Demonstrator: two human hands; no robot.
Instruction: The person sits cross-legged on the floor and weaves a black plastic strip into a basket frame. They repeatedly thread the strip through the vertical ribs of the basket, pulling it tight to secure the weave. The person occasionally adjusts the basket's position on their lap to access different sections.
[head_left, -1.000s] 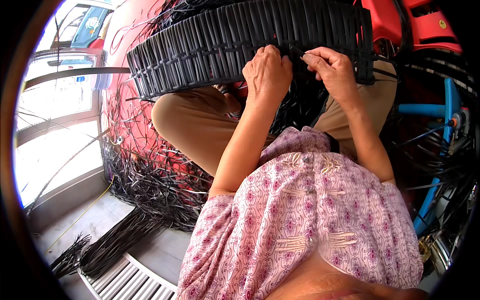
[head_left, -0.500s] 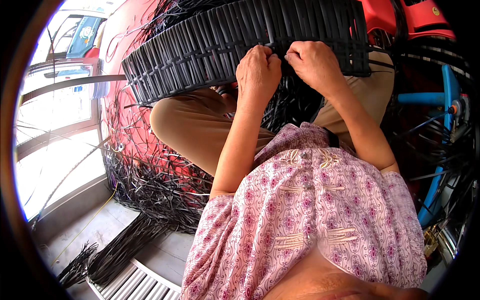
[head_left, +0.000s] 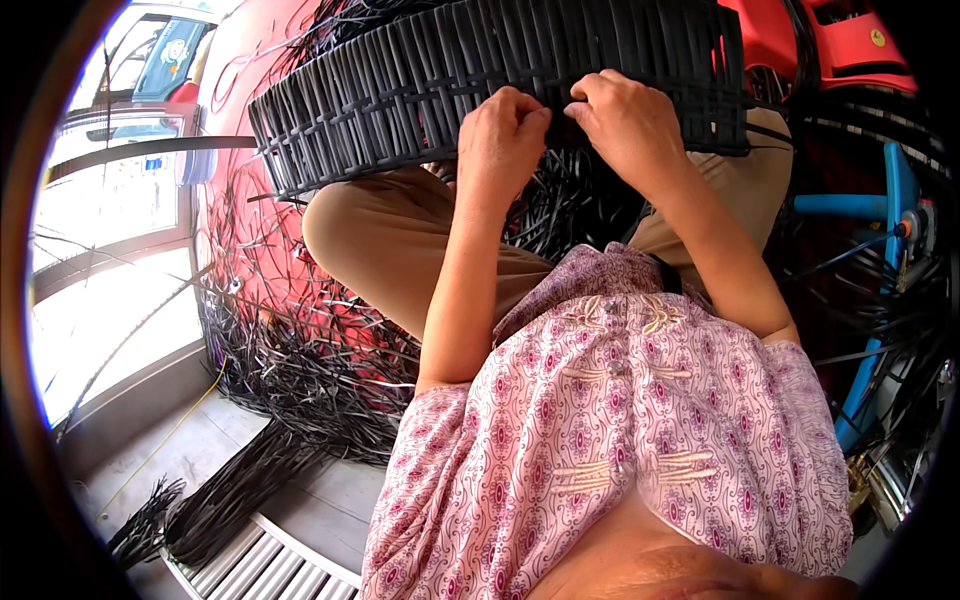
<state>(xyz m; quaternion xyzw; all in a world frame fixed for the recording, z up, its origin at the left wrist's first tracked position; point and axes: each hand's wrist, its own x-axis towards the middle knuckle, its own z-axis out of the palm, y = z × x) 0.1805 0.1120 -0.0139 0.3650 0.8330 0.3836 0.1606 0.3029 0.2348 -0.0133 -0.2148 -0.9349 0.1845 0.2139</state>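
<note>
Across my knees lies a long woven panel of flat black strips, its upright strips crossed by a few rows of weaving near the lower edge. My left hand is at that lower edge near the middle, fingers curled and pinched against the weave. Just to its right, my right hand is bent the same way, thumb and forefinger pressed together at the panel. What the fingertips pinch is mostly hidden by the hands and dark against the black weave. A small gap separates the two hands.
Loose black strips pile on a red surface at my left, with a tied bundle below. A white slatted piece lies near it. At right are a blue frame and red plastic chairs.
My left hand has shifted slightly left along the panel's edge. My right hand has moved up a little, and the gap between the hands has widened.
</note>
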